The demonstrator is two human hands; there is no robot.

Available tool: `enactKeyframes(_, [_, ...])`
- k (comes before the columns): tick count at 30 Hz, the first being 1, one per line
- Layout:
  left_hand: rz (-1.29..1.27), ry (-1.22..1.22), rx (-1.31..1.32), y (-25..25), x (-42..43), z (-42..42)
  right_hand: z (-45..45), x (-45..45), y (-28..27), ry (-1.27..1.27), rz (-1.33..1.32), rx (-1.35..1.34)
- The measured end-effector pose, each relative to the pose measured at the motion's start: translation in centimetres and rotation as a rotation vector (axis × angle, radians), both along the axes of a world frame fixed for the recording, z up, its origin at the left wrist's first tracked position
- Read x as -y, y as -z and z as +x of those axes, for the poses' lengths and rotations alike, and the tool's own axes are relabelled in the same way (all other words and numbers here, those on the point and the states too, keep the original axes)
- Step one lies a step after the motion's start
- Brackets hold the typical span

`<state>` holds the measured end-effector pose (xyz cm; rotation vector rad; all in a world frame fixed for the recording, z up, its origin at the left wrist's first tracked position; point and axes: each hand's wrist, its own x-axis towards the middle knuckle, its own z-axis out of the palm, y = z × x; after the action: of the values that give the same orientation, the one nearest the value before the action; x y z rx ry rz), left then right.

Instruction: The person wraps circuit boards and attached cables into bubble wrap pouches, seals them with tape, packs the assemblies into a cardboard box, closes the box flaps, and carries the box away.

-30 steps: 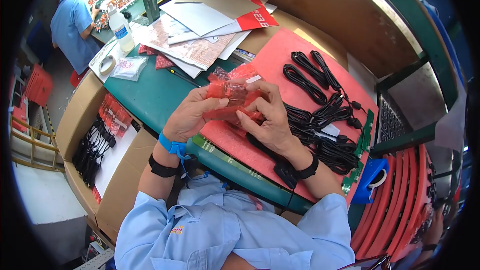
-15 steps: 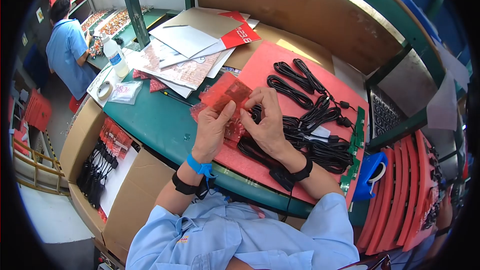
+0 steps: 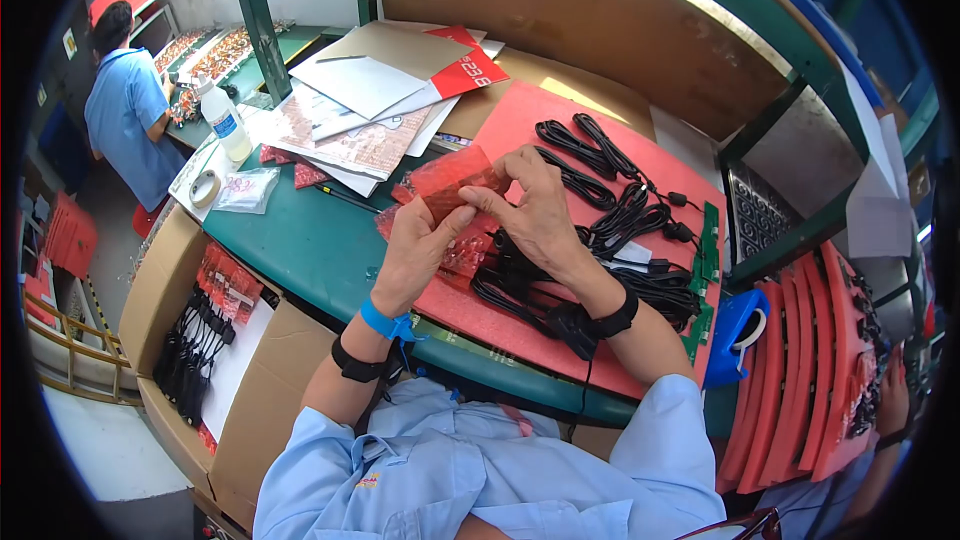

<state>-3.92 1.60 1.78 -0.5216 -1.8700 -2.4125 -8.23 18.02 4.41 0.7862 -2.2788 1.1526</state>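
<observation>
A red see-through bubble-wrap bag (image 3: 440,176) is held up between both hands over the bench. My left hand (image 3: 412,248) is closed on its lower left side, the thumb lying across the front. My right hand (image 3: 540,218) grips the bag's right end, and its thumb meets the left thumb there. A darker patch shows through the bag, but I cannot make out what is inside. Just below the hands lie more red bubble-wrap bags (image 3: 466,256). Coiled black cables (image 3: 635,208) rest on a pink foam sheet (image 3: 525,125) beside my right hand.
Green circuit boards (image 3: 708,250) line the foam's right edge. Papers (image 3: 360,85), a bottle (image 3: 225,120) and tape (image 3: 205,188) sit at the back left. An open carton (image 3: 270,380) holds black cabled parts (image 3: 195,340). Another person (image 3: 125,110) stands far left.
The bag has been tilted and looks narrower, with the dark patch less visible. My right fingers have come over its upper right end, and the thumbs are closer together. The view has shifted slightly.
</observation>
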Motion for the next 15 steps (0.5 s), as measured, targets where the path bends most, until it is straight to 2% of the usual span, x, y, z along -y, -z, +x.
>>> enactKeyframes(4, [0.064, -0.042, 0.002, -0.5, -0.9, 0.4, 0.5, -0.5, -0.6, -0.024, 0.036, 0.05])
enactKeyframes(6, [-0.063, -0.127, -0.058, -0.6, -1.1, 0.2, 2.0, -2.4, -1.7, 0.047, 0.055, 0.061])
enactKeyframes(9, [-0.059, -0.185, 0.004, 0.3, -0.9, -0.2, 6.9, -6.6, -4.1, 0.196, 0.057, -0.223])
enactKeyframes(10, [-0.011, -0.184, 0.032, 0.7, -0.9, -0.4, 8.3, -9.2, -4.3, 0.28, 0.083, -0.216])
enactKeyframes(12, [0.032, -0.175, 0.052, 2.0, -0.7, -0.8, 12.0, -15.5, -4.6, 0.605, 0.073, -0.282])
enactKeyframes(15, [0.066, -0.147, 0.067, 2.1, -0.9, -0.7, 17.0, -24.6, -2.5, 1.071, 0.012, -0.08])
